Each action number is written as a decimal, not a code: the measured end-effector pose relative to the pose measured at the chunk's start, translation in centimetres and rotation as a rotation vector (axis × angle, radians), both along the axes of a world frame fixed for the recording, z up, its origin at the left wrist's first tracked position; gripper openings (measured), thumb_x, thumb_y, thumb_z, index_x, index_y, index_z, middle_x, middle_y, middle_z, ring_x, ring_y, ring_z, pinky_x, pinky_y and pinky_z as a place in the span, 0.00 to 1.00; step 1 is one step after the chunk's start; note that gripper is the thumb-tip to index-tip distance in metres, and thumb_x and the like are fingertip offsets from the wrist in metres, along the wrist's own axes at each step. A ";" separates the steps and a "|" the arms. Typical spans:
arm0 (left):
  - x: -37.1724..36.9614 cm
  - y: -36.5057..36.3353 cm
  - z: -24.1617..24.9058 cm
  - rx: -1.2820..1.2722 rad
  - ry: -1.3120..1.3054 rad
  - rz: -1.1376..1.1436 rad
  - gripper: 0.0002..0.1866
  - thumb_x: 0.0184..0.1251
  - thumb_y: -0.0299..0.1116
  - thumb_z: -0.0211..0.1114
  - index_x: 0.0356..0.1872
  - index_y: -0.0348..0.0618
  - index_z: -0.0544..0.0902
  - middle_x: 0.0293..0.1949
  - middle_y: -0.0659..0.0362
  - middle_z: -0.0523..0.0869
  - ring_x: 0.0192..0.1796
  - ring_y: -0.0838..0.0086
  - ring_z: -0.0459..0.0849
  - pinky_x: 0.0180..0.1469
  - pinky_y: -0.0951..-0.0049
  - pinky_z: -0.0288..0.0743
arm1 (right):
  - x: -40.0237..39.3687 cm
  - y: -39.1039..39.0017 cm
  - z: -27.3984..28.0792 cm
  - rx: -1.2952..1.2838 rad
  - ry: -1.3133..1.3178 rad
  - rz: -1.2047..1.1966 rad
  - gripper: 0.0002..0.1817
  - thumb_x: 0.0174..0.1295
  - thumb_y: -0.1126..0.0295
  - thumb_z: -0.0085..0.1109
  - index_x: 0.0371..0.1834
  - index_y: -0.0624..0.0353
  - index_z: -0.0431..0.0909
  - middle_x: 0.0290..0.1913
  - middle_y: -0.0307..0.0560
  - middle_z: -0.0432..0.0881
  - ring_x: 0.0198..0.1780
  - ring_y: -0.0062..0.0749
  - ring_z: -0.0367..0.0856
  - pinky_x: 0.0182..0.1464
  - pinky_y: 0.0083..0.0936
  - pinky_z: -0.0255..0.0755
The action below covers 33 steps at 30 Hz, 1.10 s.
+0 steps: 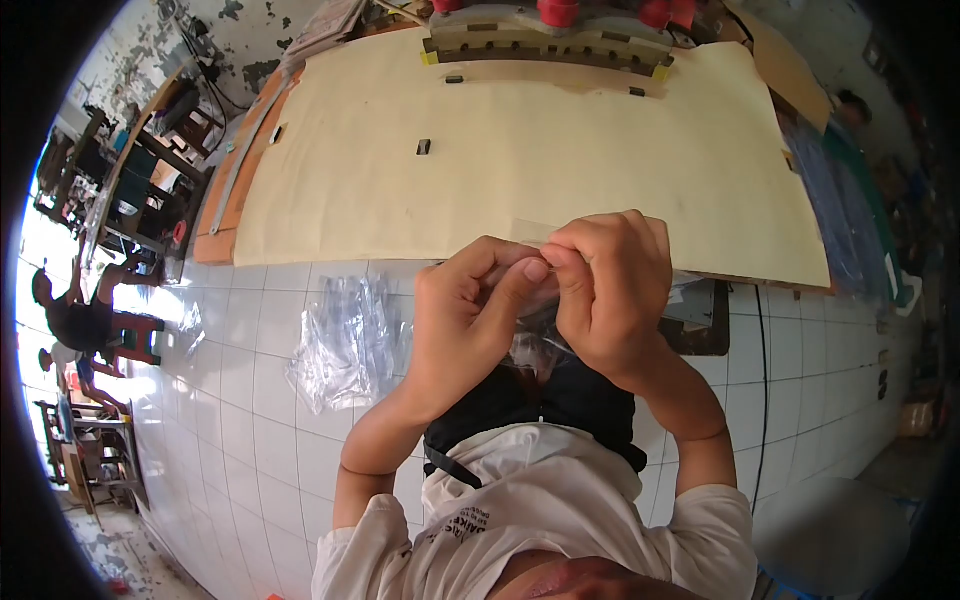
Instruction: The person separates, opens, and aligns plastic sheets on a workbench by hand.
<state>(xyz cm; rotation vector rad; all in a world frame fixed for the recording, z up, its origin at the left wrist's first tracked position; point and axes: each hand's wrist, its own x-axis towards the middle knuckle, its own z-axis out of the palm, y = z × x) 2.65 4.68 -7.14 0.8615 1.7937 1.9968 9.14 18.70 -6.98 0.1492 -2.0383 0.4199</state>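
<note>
My left hand point(478, 315) and my right hand point(615, 290) meet in front of my body, just over the table's near edge. Thumbs and fingertips of both are closed in a pinch on a piece of thin clear plastic point(527, 231). One flat corner of it sticks out above the fingers over the table, and more clear film shows below them, over my lap. The fingers hide most of the pinched part. To the left of my left forearm, shiny crumpled clear plastic point(345, 345) shows against the floor.
A table point(330, 180) covered in cream paper carries small dark blocks point(424, 147). A machine point(550, 45) with red knobs stands at its far edge. Blue-tinted plastic point(850, 220) lies at the right. A cable point(764, 390) runs down the tiled floor. People point(85, 320) sit far left.
</note>
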 end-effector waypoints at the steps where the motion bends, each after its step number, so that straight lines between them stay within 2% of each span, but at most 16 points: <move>1: 0.1 0.0 0.1 0.030 -0.011 -0.014 0.07 0.72 0.23 0.61 0.40 0.27 0.82 0.33 0.52 0.90 0.40 0.76 0.89 0.43 0.78 0.82 | 0.0 0.1 0.1 0.000 -0.001 0.002 0.06 0.59 0.71 0.65 0.37 0.54 0.76 0.34 0.41 0.79 0.35 0.36 0.76 0.40 0.32 0.65; 5: 0.1 -0.1 0.2 0.063 -0.026 -0.014 0.06 0.71 0.23 0.61 0.41 0.27 0.82 0.34 0.51 0.90 0.41 0.76 0.89 0.43 0.79 0.81 | -0.8 0.8 0.5 -0.162 -0.040 0.112 0.07 0.61 0.72 0.64 0.38 0.57 0.76 0.33 0.43 0.81 0.33 0.40 0.78 0.41 0.34 0.68; 7: -0.1 -0.4 0.1 0.008 0.014 -0.056 0.08 0.73 0.23 0.59 0.45 0.26 0.81 0.39 0.50 0.89 0.43 0.74 0.88 0.48 0.76 0.82 | -0.9 0.9 1.0 -0.199 -0.027 0.162 0.08 0.61 0.73 0.64 0.40 0.59 0.77 0.33 0.44 0.82 0.33 0.40 0.79 0.41 0.33 0.70; 9: -0.2 -0.6 0.2 -0.017 0.034 -0.053 0.08 0.73 0.23 0.59 0.45 0.26 0.81 0.39 0.50 0.89 0.43 0.74 0.88 0.48 0.75 0.82 | -0.5 0.9 1.7 -0.455 -0.263 0.340 0.07 0.61 0.74 0.65 0.40 0.63 0.79 0.32 0.46 0.83 0.30 0.32 0.82 0.36 0.28 0.74; 10: -0.3 -0.7 0.2 -0.041 0.055 -0.051 0.08 0.73 0.22 0.59 0.45 0.26 0.81 0.38 0.51 0.89 0.43 0.74 0.87 0.49 0.75 0.82 | -0.4 1.1 1.6 -0.456 -0.263 0.339 0.07 0.61 0.74 0.65 0.40 0.63 0.79 0.32 0.46 0.83 0.30 0.32 0.82 0.36 0.28 0.74; 12: -0.5 -0.8 0.0 -0.042 0.071 -0.057 0.08 0.72 0.23 0.61 0.44 0.26 0.81 0.36 0.52 0.89 0.40 0.76 0.87 0.45 0.77 0.81 | -0.3 1.6 1.6 -0.470 -0.330 0.410 0.06 0.61 0.75 0.66 0.38 0.64 0.81 0.30 0.47 0.84 0.28 0.24 0.82 0.29 0.20 0.74; 13: -0.5 -0.9 -0.1 -0.044 0.088 -0.062 0.09 0.71 0.24 0.63 0.44 0.26 0.82 0.33 0.54 0.89 0.38 0.78 0.87 0.42 0.80 0.79 | -0.3 1.6 1.8 -0.470 -0.330 0.409 0.06 0.61 0.75 0.66 0.38 0.64 0.81 0.30 0.47 0.84 0.28 0.24 0.82 0.29 0.20 0.74; 15: -0.6 -1.1 0.6 0.016 0.027 -0.078 0.09 0.71 0.25 0.63 0.44 0.26 0.82 0.33 0.55 0.88 0.38 0.78 0.86 0.42 0.80 0.79 | -0.1 1.4 2.3 -0.489 -0.334 0.393 0.03 0.60 0.76 0.66 0.33 0.64 0.82 0.28 0.45 0.84 0.24 0.22 0.80 0.27 0.18 0.71; 21: -2.2 -2.7 3.9 0.052 -0.097 -0.147 0.09 0.71 0.25 0.62 0.44 0.26 0.82 0.34 0.55 0.87 0.40 0.79 0.85 0.44 0.80 0.78 | 0.0 2.0 3.7 -0.446 -0.338 0.407 0.03 0.59 0.76 0.66 0.31 0.64 0.82 0.26 0.44 0.83 0.22 0.23 0.76 0.25 0.19 0.68; 23: -2.7 -2.9 4.4 -0.041 0.086 -0.178 0.07 0.70 0.22 0.60 0.42 0.26 0.82 0.32 0.56 0.87 0.38 0.79 0.85 0.42 0.81 0.78 | 0.3 1.8 4.3 -0.445 -0.370 0.400 0.03 0.59 0.76 0.66 0.31 0.64 0.82 0.26 0.44 0.82 0.22 0.24 0.76 0.25 0.19 0.68; 24: -2.8 -2.7 4.6 -0.084 0.119 -0.141 0.06 0.66 0.20 0.59 0.39 0.27 0.82 0.29 0.56 0.86 0.33 0.82 0.84 0.36 0.82 0.77 | 0.4 1.8 4.5 -0.444 -0.404 0.390 0.03 0.58 0.76 0.66 0.31 0.63 0.82 0.25 0.44 0.82 0.22 0.25 0.77 0.25 0.20 0.68; 25: -2.9 -2.7 4.8 -0.084 0.120 -0.141 0.06 0.66 0.20 0.59 0.39 0.27 0.82 0.29 0.56 0.86 0.33 0.82 0.84 0.36 0.82 0.77 | 0.4 1.7 4.7 -0.444 -0.404 0.391 0.03 0.58 0.76 0.66 0.31 0.63 0.82 0.25 0.44 0.82 0.22 0.25 0.77 0.25 0.20 0.68; 27: -3.2 -2.8 5.2 -0.234 0.303 -0.128 0.05 0.63 0.20 0.60 0.35 0.28 0.82 0.27 0.55 0.86 0.27 0.83 0.82 0.31 0.82 0.77 | 0.5 1.5 4.9 -0.388 -0.378 0.396 0.01 0.57 0.79 0.65 0.30 0.66 0.82 0.24 0.42 0.81 0.22 0.19 0.74 0.26 0.16 0.65; 30: -2.8 -2.4 5.7 -0.222 0.414 -0.081 0.03 0.60 0.20 0.61 0.31 0.30 0.82 0.25 0.54 0.85 0.23 0.80 0.82 0.28 0.79 0.76 | 0.5 1.6 4.9 -0.344 -0.363 0.401 0.01 0.55 0.80 0.65 0.30 0.65 0.82 0.24 0.42 0.80 0.21 0.19 0.73 0.25 0.17 0.64; 31: -2.8 -2.4 6.1 -0.223 0.412 -0.083 0.03 0.60 0.20 0.61 0.31 0.30 0.82 0.25 0.54 0.85 0.23 0.80 0.82 0.28 0.79 0.76 | 0.5 1.6 4.9 -0.345 -0.364 0.399 0.01 0.55 0.80 0.65 0.30 0.65 0.82 0.24 0.42 0.80 0.21 0.19 0.73 0.25 0.17 0.64; 33: -2.9 -2.5 6.8 -0.338 0.588 -0.103 0.03 0.59 0.18 0.62 0.33 0.29 0.82 0.28 0.55 0.86 0.32 0.78 0.86 0.37 0.78 0.81 | 0.5 1.7 5.0 -0.302 -0.356 0.388 0.01 0.55 0.80 0.66 0.30 0.65 0.82 0.23 0.43 0.80 0.20 0.20 0.72 0.24 0.18 0.64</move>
